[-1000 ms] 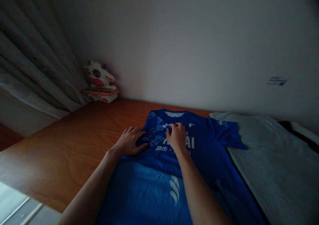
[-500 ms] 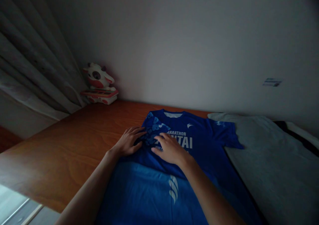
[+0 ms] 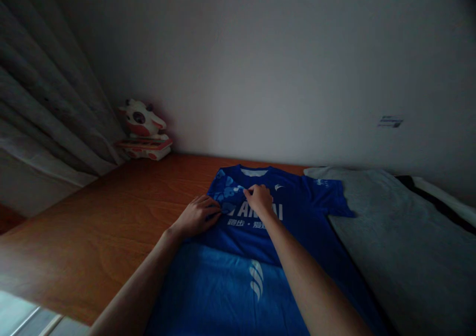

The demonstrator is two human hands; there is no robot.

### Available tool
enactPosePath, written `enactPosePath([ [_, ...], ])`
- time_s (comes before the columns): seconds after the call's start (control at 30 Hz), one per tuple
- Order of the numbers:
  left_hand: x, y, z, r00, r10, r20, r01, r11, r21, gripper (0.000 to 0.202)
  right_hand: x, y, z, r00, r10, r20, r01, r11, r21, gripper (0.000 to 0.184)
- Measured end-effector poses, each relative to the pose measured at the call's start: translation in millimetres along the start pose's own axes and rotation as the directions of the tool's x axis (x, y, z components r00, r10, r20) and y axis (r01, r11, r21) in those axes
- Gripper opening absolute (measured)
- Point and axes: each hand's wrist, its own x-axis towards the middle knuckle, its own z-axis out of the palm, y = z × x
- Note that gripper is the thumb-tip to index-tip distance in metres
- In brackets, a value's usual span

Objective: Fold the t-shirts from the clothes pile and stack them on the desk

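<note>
A blue T-shirt (image 3: pixel 297 237) with white lettering lies front up, its lower part lighter blue with a white leaf-like mark. Its left patterned sleeve (image 3: pixel 225 190) is folded inward over the chest. My right hand (image 3: pixel 259 198) is closed in a pinch at the sleeve's outer corner, over the lettering. At the shirt's left edge, my left hand (image 3: pixel 199 214) has its fingertips and thumb together on the sleeve's lower edge. The opposite sleeve (image 3: pixel 330 197) lies spread out to the right.
Below the shirt is a brown wooden surface (image 3: pixel 122 212) against a pale wall. A grey cloth (image 3: pixel 401 247) lies at the right, partly under the shirt. A cow-shaped toy (image 3: pixel 143 130) stands at the back left, near a hanging curtain (image 3: pixel 48 88).
My right hand has moved up and right and closed on the sleeve corner. My left hand has drawn its fingers in at the shirt's edge. The view has shifted slightly.
</note>
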Motion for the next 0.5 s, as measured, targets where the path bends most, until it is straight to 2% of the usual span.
enactPosePath([
  [0.07, 2, 2, 0.8, 0.998, -0.007, -0.054, 0.007, 1.000, -0.007, 0.021, 5, 0, 2, 1.000, 0.022, 0.014, -0.022, 1.000, 0.015, 0.028],
  [0.13, 3, 6, 0.7, 0.998, -0.009, -0.064, 0.006, 0.999, -0.040, 0.023, 8, 2, 1, 0.999, 0.040, 0.016, -0.041, 0.999, 0.027, 0.029],
  [0.3, 5, 14, 1.4, 0.999, -0.006, 0.040, 0.012, 0.987, -0.158, 0.032, 1, 9, -9, 0.999, 0.037, -0.030, -0.038, 0.999, -0.016, 0.031],
  [0.4, 4, 10, 5.0, 0.997, -0.080, -0.006, 0.078, 0.987, -0.142, 0.032, -18, 7, -13, 0.988, -0.133, -0.081, 0.123, 0.986, -0.113, 0.032],
  [0.5, 2, 3, 10.9, 0.982, -0.185, -0.037, 0.181, 0.979, -0.093, 0.034, -45, 1, -12, 0.911, -0.410, -0.032, 0.403, 0.905, -0.137, 0.024],
])
